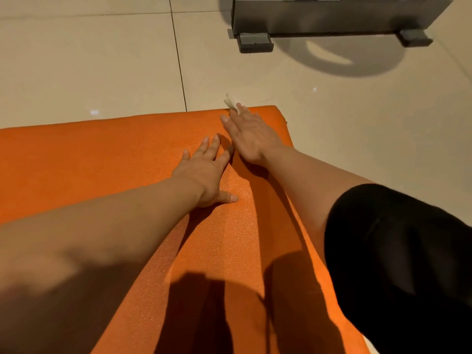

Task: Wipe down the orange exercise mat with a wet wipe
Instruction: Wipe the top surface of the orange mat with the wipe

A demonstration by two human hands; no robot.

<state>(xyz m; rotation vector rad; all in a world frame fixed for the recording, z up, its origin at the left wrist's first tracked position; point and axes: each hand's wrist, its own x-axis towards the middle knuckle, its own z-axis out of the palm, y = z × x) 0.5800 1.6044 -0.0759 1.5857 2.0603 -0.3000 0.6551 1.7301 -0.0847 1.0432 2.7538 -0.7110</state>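
head view: orange exercise mat (115,159) lies flat on the pale tiled floor (89,60), its far right corner in sight. left hand (204,169) rests palm down near the mat's middle, fingers straight and spread. right hand (249,135) lies flat by the far right corner, fingers straight and close together, pressing the wet wipe (231,102); a white scrap of it pokes past the fingertips over the mat's far edge. black sleeve (398,264) at right. grey metal base (332,19) on the floor beyond.
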